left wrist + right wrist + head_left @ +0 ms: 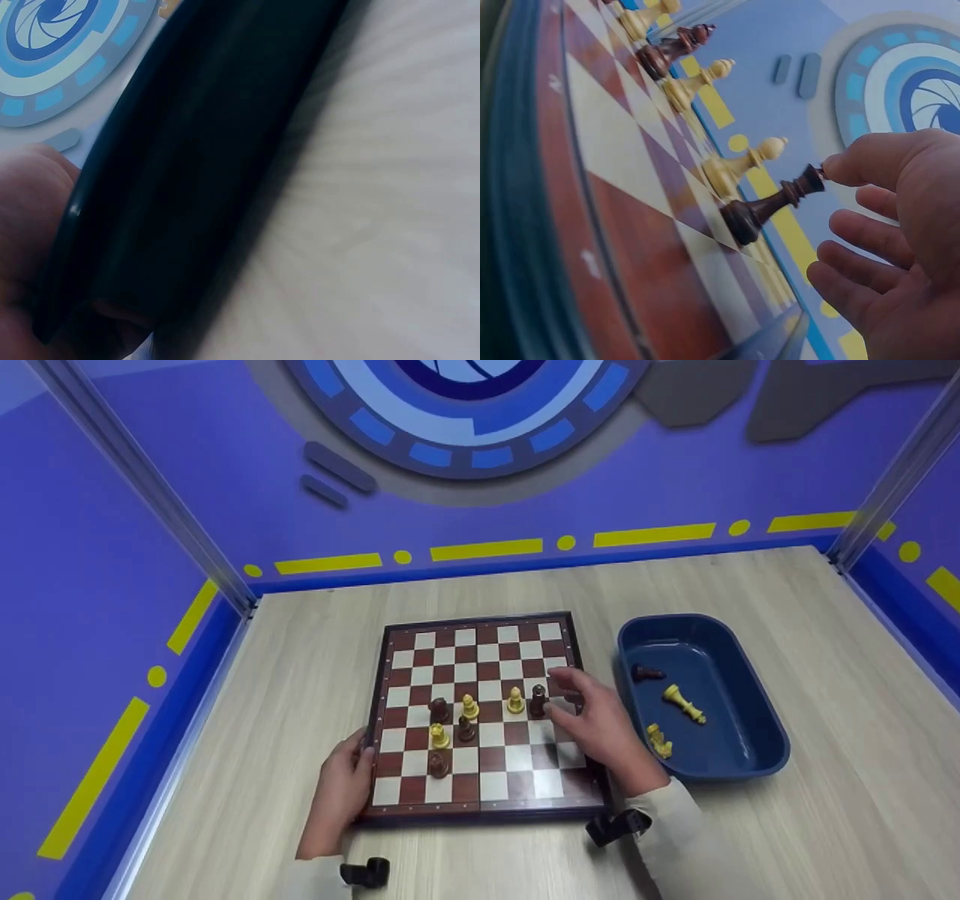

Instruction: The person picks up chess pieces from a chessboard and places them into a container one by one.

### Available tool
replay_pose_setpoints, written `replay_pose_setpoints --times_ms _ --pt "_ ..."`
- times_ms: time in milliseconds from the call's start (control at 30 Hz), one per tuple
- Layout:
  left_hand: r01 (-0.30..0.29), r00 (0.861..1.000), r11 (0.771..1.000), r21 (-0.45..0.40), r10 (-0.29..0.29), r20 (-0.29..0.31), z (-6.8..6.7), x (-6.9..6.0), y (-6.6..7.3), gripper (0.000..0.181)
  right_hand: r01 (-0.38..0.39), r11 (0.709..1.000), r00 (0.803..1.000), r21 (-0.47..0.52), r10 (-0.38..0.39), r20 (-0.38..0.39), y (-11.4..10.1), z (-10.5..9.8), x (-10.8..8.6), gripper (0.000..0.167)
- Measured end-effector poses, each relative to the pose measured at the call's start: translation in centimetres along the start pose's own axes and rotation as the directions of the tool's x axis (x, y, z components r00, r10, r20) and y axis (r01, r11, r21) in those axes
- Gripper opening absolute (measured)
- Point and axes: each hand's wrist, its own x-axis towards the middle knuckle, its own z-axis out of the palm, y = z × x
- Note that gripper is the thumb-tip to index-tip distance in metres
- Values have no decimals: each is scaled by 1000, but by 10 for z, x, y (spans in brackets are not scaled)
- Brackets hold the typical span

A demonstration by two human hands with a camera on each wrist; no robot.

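Observation:
On the table lies a chessboard (517, 795) with brown and white squares. My left hand (345, 780) grips its left edge; the left wrist view shows the board's dark side (187, 150) close up beside that hand. Over the right part of the board, my right hand (600, 720) has its fingers spread beside a tall dark chess piece (538, 701). In the right wrist view the thumb (855, 161) overlaps the tip of this dark piece (769, 206). A cream pawn (514, 701) stands just left of it. Several dark and cream pieces (439, 736) stand further left.
A dark blue tray (750, 682) stands right of the board, near my right forearm. Inside lie a dark piece (648, 673), a tall cream piece (684, 705) and a cream knight (659, 741). Purple-blue panels (480, 521) enclose the table at the back and sides.

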Motion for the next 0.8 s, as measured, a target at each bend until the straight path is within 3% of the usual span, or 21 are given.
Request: replay_pose_setpoints --times_ms 567,800 --pt "-19 1000 1000 15 19 6 -2 -1 1 42 -16 987 993 157 -2 115 4 13 -1 46" --pt "-12 1000 1000 19 12 11 -2 -1 1 42 -15 991 998 135 6 63 3 16 1 34"
